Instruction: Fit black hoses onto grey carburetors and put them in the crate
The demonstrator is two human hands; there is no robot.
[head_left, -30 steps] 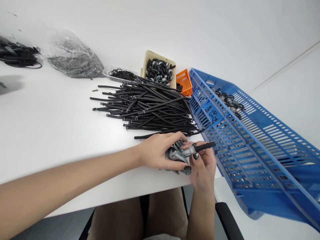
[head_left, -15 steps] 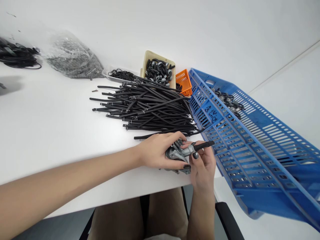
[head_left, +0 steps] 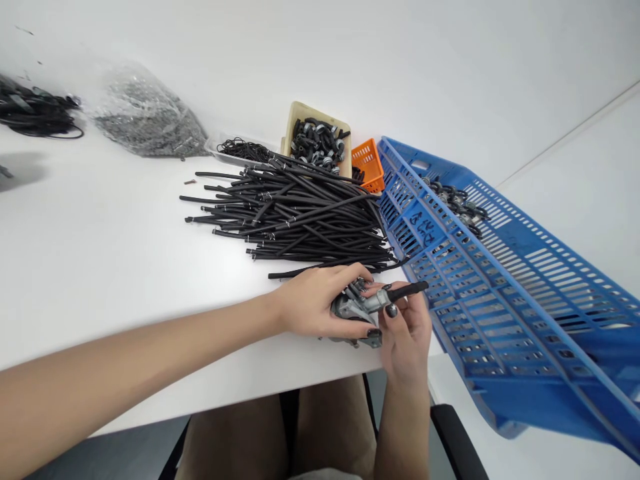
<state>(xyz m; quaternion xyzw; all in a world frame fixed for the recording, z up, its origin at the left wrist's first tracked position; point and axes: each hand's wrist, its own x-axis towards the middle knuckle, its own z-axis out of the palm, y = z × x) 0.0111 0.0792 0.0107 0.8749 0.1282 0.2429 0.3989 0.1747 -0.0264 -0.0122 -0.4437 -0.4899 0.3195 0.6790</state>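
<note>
My left hand (head_left: 320, 303) is wrapped over a grey metal part (head_left: 350, 308), possibly a carburetor, near the table's front edge. A short black rubber hose (head_left: 407, 291) sticks out to the right from the part's metal outlet. My right hand (head_left: 407, 333) grips the part at that outlet, thumb on the near side and fingers behind it. Much of the metal part is hidden by both hands. Just beyond them lies a pile of long black hoses (head_left: 300, 213).
On the right stands a large blue crate (head_left: 465, 287) with metal parts inside. Behind the hoses are a cream bin (head_left: 290, 127) of short hoses and clamps, an orange basket (head_left: 370, 157), a tray of thin black rings (head_left: 243, 150) and a plastic bag (head_left: 150, 113) of small metal pieces.
</note>
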